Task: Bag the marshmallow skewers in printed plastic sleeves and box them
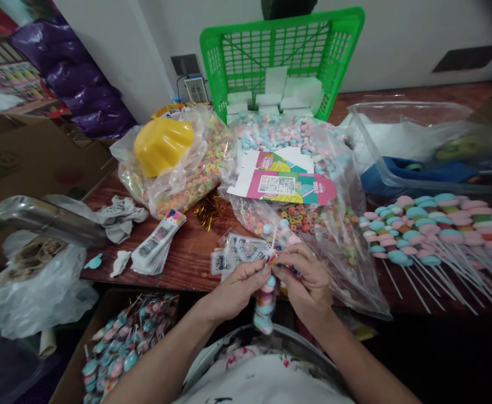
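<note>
In front of my body hangs a candy skewer (264, 308) of stacked pale blue and pink sweets in a clear wrapper, its white stick (274, 237) pointing up. My left hand (238, 287) pinches the wrapper's gathered neck from the left. Fingers of my right hand (307, 276) are closed at the same neck from the right; a small colourful piece shows between the hands, too small to name. Just behind them lie printed clear wrappers (241, 248) on the table. Unwrapped candy skewers (431, 227) are piled at the right, sticks toward me.
A box of wrapped skewers (115, 348) stands below the table at left. Bags of ring candy (216, 151) and pink-blue candy (330, 134) lie behind, with a green crate (282, 25) beyond. A stack of labels (155, 247) and a steel flask (48, 221) are left.
</note>
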The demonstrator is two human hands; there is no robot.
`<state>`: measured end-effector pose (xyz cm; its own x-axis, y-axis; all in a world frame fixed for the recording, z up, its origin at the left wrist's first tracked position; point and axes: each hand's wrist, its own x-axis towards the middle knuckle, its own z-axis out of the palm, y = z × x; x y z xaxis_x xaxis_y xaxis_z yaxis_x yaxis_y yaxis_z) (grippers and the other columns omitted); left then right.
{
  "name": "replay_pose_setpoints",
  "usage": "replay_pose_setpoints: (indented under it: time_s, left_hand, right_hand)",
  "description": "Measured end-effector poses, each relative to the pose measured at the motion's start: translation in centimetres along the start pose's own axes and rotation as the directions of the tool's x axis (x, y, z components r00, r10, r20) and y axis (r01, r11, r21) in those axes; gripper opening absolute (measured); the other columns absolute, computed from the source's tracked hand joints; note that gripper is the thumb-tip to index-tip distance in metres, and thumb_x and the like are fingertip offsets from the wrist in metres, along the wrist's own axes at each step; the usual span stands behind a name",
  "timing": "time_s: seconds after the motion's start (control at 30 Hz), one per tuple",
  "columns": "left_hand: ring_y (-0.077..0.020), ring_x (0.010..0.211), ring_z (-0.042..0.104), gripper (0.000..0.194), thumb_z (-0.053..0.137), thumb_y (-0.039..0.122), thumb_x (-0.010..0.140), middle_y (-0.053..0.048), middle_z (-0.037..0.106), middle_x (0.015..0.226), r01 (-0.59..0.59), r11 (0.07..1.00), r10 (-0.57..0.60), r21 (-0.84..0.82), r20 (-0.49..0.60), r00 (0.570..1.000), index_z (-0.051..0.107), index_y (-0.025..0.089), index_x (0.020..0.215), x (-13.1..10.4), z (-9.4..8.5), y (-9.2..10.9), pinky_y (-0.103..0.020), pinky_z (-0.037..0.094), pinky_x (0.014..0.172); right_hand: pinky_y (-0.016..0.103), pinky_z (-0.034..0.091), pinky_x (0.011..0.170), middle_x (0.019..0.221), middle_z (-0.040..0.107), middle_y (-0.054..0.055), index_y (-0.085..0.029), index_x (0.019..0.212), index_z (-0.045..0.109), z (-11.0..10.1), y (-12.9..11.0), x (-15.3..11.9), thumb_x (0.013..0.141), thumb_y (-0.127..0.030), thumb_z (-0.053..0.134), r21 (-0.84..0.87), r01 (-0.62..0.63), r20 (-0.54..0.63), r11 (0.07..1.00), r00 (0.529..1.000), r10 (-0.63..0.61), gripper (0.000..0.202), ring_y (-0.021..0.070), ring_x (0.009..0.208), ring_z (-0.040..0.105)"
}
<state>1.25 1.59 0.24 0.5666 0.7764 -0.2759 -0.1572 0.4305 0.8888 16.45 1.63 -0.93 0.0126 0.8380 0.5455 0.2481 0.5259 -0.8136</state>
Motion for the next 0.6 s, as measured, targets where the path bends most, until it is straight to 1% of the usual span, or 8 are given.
replay_pose_setpoints:
  time_s: [0.1, 0.17, 0.2, 0.27, 0.33, 0.43, 0.5, 0.6]
  left_hand:
    - [-0.0055, 0.048, 0.041, 0.04, 0.06, 0.052, 0.081, 0.004, 0.048, 0.058, 0.032, 0.998, -0.03, 0.049, -0.028, 0.999, 0.053, 0.014, 0.069, 0.1, -0.3, 0.1, -0.019, 0.032, 0.049]
    - [-0.0063, 0.048, 0.045, 0.038, 0.062, 0.05, 0.079, 0.003, 0.05, 0.056, 0.05, 0.999, -0.05, 0.001, -0.052, 0.997, 0.055, 0.014, 0.069, 0.0, -0.6, 0.1, -0.018, 0.031, 0.046]
    - [-0.0071, 0.047, 0.048, 0.039, 0.063, 0.051, 0.078, 0.002, 0.052, 0.056, 0.068, 0.997, -0.069, -0.029, -0.043, 0.997, 0.055, 0.014, 0.069, -0.1, -0.7, 0.1, -0.018, 0.03, 0.044]
    - [-0.0081, 0.044, 0.05, 0.042, 0.066, 0.053, 0.072, 0.0, 0.055, 0.055, 0.139, 0.987, -0.134, -0.081, 0.055, 0.989, 0.056, 0.013, 0.066, -0.3, -1.0, 0.1, -0.018, 0.031, 0.041]
    - [-0.0073, 0.039, 0.047, 0.045, 0.071, 0.055, 0.066, 0.001, 0.055, 0.054, 0.239, 0.965, -0.215, -0.103, 0.201, 0.956, 0.056, 0.013, 0.064, -0.6, -1.4, 0.0, -0.02, 0.034, 0.04]
    - [-0.0095, 0.042, 0.05, 0.048, 0.073, 0.059, 0.062, 0.003, 0.051, 0.054, 0.345, 0.937, -0.306, -0.055, 0.344, 0.888, 0.056, 0.014, 0.068, -1.1, -2.2, 0.1, -0.023, 0.041, 0.045]
    - [-0.0119, 0.049, 0.054, 0.05, 0.066, 0.064, 0.067, 0.003, 0.05, 0.057, 0.334, 0.941, -0.33, 0.057, 0.369, 0.869, 0.054, 0.016, 0.071, -1.7, -2.7, 0.6, -0.025, 0.044, 0.049]
    - [-0.014, 0.065, 0.056, 0.04, 0.045, 0.054, 0.088, -0.001, 0.054, 0.068, 0.045, 0.873, -0.168, 0.485, 0.213, 0.962, 0.052, 0.017, 0.077, -2.9, -3.1, 1.2, -0.026, 0.047, 0.061]
  right_hand:
    - [0.031, 0.049, 0.069, 0.082, 0.062, 0.004, -0.02, 0.086, 0.065, -1.2, -0.1, 0.7, 0.084, -0.014, 0.055, -0.085, -0.002, 0.006, 0.996, 1.0, 0.003, 0.012, 0.0167, 0.077, 0.058]
    - [0.04, 0.046, 0.085, 0.105, 0.065, 0.008, -0.021, 0.104, 0.064, -2.4, -0.4, 1.1, 0.084, -0.01, 0.053, -0.258, 0.216, 0.117, 0.942, 0.975, -0.191, 0.026, 0.0215, 0.097, 0.058]
    - [0.045, 0.041, 0.092, 0.117, 0.062, 0.009, -0.022, 0.112, 0.062, -3.0, -0.7, 1.3, 0.084, -0.008, 0.051, -0.323, 0.378, 0.249, 0.868, 0.918, -0.308, 0.034, 0.0243, 0.108, 0.054]
    - [0.05, 0.03, 0.1, 0.126, 0.06, 0.007, -0.022, 0.12, 0.059, -4.0, -1.0, 1.7, 0.086, -0.007, 0.047, -0.323, 0.641, 0.537, 0.696, 0.73, -0.423, 0.04, 0.0269, 0.121, 0.046]
    - [0.051, 0.025, 0.102, 0.123, 0.062, 0.006, -0.019, 0.12, 0.059, -4.4, -1.2, 2.1, 0.09, -0.007, 0.04, -0.249, 0.761, 0.686, 0.599, 0.575, -0.445, 0.038, 0.0259, 0.123, 0.045]
    - [0.052, 0.025, 0.099, 0.104, 0.069, 0.008, -0.014, 0.112, 0.061, -3.8, -1.2, 2.4, 0.092, -0.008, 0.037, -0.128, 0.807, 0.736, 0.576, 0.467, -0.491, 0.032, 0.0242, 0.109, 0.052]
    - [0.05, 0.027, 0.094, 0.082, 0.068, 0.006, -0.015, 0.097, 0.064, -2.8, -1.1, 2.5, 0.089, -0.006, 0.039, -0.095, 0.792, 0.735, 0.603, 0.464, -0.494, 0.027, 0.0219, 0.092, 0.055]
    - [0.045, 0.03, 0.086, 0.068, 0.061, 0.003, -0.017, 0.076, 0.06, -0.9, -0.7, 2.6, 0.081, -0.004, 0.042, -0.188, 0.653, 0.759, 0.734, 0.571, -0.314, 0.023, 0.0185, 0.075, 0.05]
